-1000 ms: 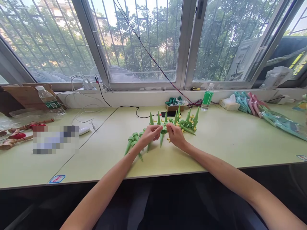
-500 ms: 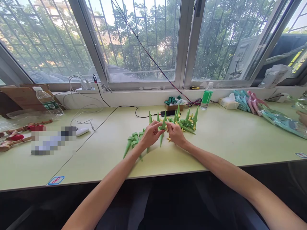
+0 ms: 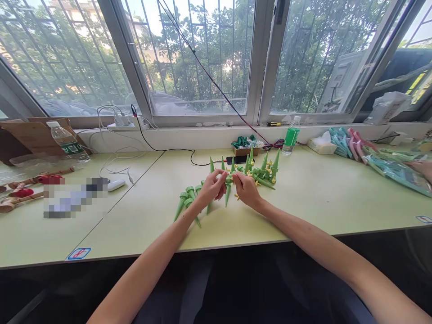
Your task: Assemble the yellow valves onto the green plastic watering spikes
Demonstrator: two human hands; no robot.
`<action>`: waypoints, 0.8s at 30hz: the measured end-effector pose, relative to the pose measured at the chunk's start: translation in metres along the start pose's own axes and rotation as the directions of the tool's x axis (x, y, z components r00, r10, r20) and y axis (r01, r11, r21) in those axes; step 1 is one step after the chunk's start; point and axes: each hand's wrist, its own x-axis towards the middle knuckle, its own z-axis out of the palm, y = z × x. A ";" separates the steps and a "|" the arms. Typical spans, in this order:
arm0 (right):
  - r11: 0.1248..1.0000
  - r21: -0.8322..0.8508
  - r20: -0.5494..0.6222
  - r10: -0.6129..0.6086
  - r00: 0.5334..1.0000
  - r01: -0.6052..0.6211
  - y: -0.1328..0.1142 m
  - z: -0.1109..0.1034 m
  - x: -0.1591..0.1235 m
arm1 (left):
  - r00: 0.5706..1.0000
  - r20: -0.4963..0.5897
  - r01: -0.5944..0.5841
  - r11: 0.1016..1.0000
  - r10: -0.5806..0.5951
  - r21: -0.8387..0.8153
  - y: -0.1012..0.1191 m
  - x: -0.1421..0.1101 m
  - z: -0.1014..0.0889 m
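Green piece [image 3: 229,179] no longer stands tall between our fingertips

Our pale table [image 3: 303,211] runs wide below the windows [image 3: 202,58], and the green things sit on its middle. Past our hands, upright spikes [image 3: 276,163] stand points up among others lying down. To the left, capped spikes [image 3: 179,208] lie with their tips toward us. At the far right edge, a co-worker's hand [image 3: 420,169] now shows more fully, over a plastic packet [image 3: 388,171].

Half a second ago, we see the piece rising point up from our left hand [image 3: 213,186]; now that point is out of sight, and only a small green part shows between our two hands. We take this as turning the piece while the fingers work on it; whether anything is joined, we cannot tell.

Our left hand is nearly closed, thumb and forefinger pinching the piece, the other fingers curled beneath. Our right hand [image 3: 248,189] is curled tighter, thumb pressed on forefinger, just beside the left fingertips; whatever it grips is hidden. Smallest of all, a yellow bit [image 3: 236,197] lies on the table just beside it.
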 end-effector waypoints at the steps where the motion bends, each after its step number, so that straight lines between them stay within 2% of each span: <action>1: 1.000 -0.002 0.009 -0.007 1.000 0.007 0.000 0.000 0.000 | 1.000 0.016 0.014 1.000 -0.013 -0.025 0.001 0.000 0.000; 6: 1.000 -0.005 0.029 0.018 0.999 -0.018 0.000 0.002 -0.001 | 0.999 0.037 0.014 0.996 -0.011 -0.091 0.003 -0.002 -0.002; 10: 0.998 0.004 0.023 0.059 0.998 -0.059 0.002 0.002 -0.001 | 0.997 0.027 -0.065 0.994 0.068 -0.084 0.001 -0.003 -0.001; 13: 0.997 0.006 0.013 0.078 0.997 -0.079 0.004 0.002 0.000 | 0.986 -0.024 -0.167 0.986 0.168 0.015 -0.001 -0.002 0.001; 17: 0.995 0.018 0.001 0.095 0.995 -0.095 0.004 0.001 0.000 | 0.949 -0.077 -0.282 0.930 0.307 0.236 -0.003 -0.002 0.003; 20: 0.994 0.032 -0.001 0.108 0.994 -0.108 0.003 0.002 0.000 | 0.926 -0.092 -0.319 0.887 0.367 0.333 -0.003 -0.003 0.005; 24: 0.993 0.051 -0.014 0.111 0.994 -0.110 0.002 0.003 0.000 | 0.917 -0.106 -0.321 0.870 0.384 0.373 -0.004 -0.002 0.005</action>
